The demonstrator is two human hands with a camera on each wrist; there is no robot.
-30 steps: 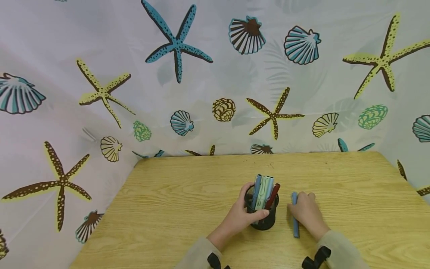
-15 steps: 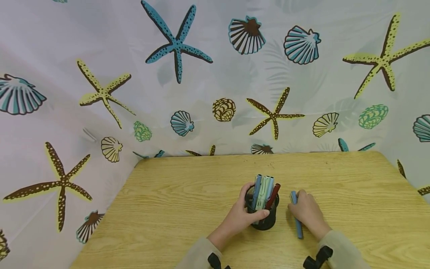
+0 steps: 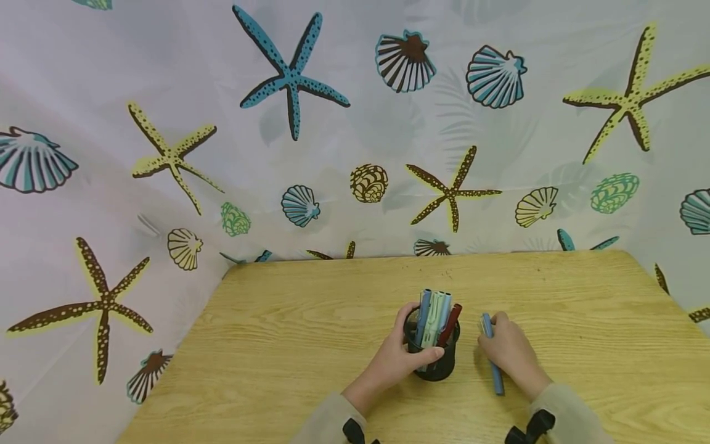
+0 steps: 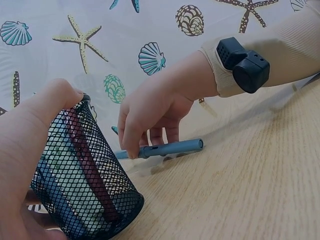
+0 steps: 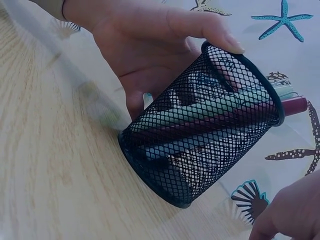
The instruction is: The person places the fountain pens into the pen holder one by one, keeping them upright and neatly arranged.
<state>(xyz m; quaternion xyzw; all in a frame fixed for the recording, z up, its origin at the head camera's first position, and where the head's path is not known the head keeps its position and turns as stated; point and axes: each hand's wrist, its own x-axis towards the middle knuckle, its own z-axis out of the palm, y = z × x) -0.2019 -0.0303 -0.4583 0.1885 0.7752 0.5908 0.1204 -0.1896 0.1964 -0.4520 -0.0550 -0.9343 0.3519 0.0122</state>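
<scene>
A black mesh pen cup (image 3: 434, 351) (image 4: 82, 182) (image 5: 200, 127) stands on the wooden table (image 3: 288, 345), with several pens in it, blue, pale green and dark red (image 3: 450, 323). My left hand (image 3: 400, 354) grips the cup, thumb over its rim. Just right of the cup, a blue pen (image 3: 491, 354) (image 4: 167, 148) lies on the table. My right hand (image 3: 509, 350) (image 4: 150, 107) rests on it, fingertips curled down and pinching the pen near its far end. In the right wrist view only a bit of my right hand (image 5: 295, 212) shows.
A curtain printed with starfish and shells (image 3: 288, 80) hangs behind and on both sides of the table. The table's left edge (image 3: 172, 364) runs diagonally close to the curtain. Bare wood lies left of the cup and at the far right.
The blue pen's near end has swung a little to the right under my right hand. My left hand and the cup have stayed put.
</scene>
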